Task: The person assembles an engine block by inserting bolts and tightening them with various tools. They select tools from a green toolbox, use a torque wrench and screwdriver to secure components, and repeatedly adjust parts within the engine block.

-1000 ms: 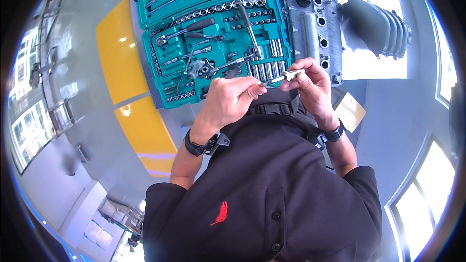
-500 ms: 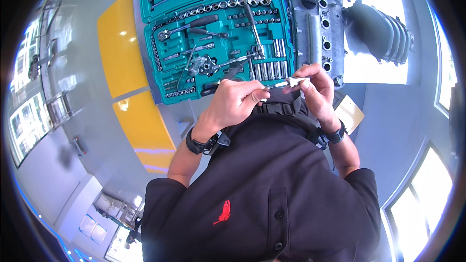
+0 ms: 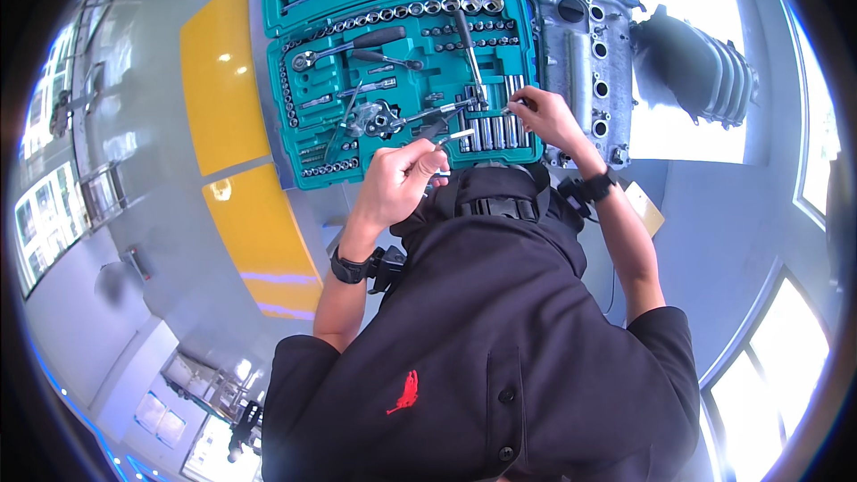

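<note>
My left hand (image 3: 402, 180) is closed in front of the tool case, gripping a slim spark plug (image 3: 460, 137) whose white end points up to the right. Below the curled fingers a small pale bit shows, too small to name. Over the right part of the case, my right hand (image 3: 546, 118) pinches a small shiny metal piece, seemingly a socket (image 3: 508, 111), its fingers partly hiding it. Right beneath lies a row of long chrome sockets (image 3: 486, 134). The green tool case (image 3: 344, 147) lies open, with a ratchet (image 3: 348, 47) in its tray.
A grey engine cylinder head cover (image 3: 562, 62) with several round holes stands right of the case. Beyond it sits a dark ribbed intake manifold (image 3: 696, 67). A T-handled bar (image 3: 469, 49) and a metal assembly (image 3: 379, 119) rest on the case. Yellow panels (image 3: 223, 80) lie at the left.
The hands have parted. My right hand has let go of the spark plug and moved up over the long sockets; my left hand keeps the plug and has shifted slightly left.
</note>
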Available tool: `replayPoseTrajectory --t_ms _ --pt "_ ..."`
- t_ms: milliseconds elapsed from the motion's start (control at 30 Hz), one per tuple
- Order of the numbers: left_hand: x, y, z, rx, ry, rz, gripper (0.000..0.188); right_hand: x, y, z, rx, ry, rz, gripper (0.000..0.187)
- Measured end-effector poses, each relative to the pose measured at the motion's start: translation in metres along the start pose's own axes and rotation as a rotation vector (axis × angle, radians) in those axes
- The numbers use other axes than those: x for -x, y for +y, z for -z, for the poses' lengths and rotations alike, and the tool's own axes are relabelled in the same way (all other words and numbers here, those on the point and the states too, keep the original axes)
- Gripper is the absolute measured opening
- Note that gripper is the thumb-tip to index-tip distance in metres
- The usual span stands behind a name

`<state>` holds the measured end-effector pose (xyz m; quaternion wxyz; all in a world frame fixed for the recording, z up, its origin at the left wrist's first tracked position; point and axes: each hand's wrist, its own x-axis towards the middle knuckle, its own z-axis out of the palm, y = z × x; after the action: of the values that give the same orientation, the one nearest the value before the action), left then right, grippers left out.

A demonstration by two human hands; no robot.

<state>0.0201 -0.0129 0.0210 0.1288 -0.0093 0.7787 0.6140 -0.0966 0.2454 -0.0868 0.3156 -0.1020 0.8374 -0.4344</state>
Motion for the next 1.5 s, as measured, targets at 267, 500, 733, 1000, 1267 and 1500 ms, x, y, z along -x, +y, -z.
replayPoseTrajectory --t_ms 267,500,733,1000,1267,1500 --pt "0.001 -0.013 -0.003 0.374 -0.001 0.127 0.042 -0.047 0.02 -0.033 0.34 0.128 0.109 0.026" --pt "0.003 -0.028 -0.002 0.4 -0.08 0.208 0.038 0.004 -0.058 -0.019 0.083 0.095 0.405 0.031" --pt "-0.002 -0.03 -0.01 0.104 -0.272 0.21 0.045 0.05 -0.097 -0.011 -0.066 -0.204 0.483 0.015" --pt "-0.051 -0.015 0.017 0.035 -0.517 0.355 0.055 0.092 -0.094 -0.022 -0.182 0.32 0.278 0.011" --pt "-0.063 -0.039 0.047 -0.745 -1.192 0.325 0.063 0.182 -0.006 -0.043 -1.01 1.527 0.23 0.021" --pt "-0.093 -0.08 0.074 -0.787 -0.624 0.131 0.057 0.33 -0.043 -0.104 -1.147 1.59 0.436 0.025"
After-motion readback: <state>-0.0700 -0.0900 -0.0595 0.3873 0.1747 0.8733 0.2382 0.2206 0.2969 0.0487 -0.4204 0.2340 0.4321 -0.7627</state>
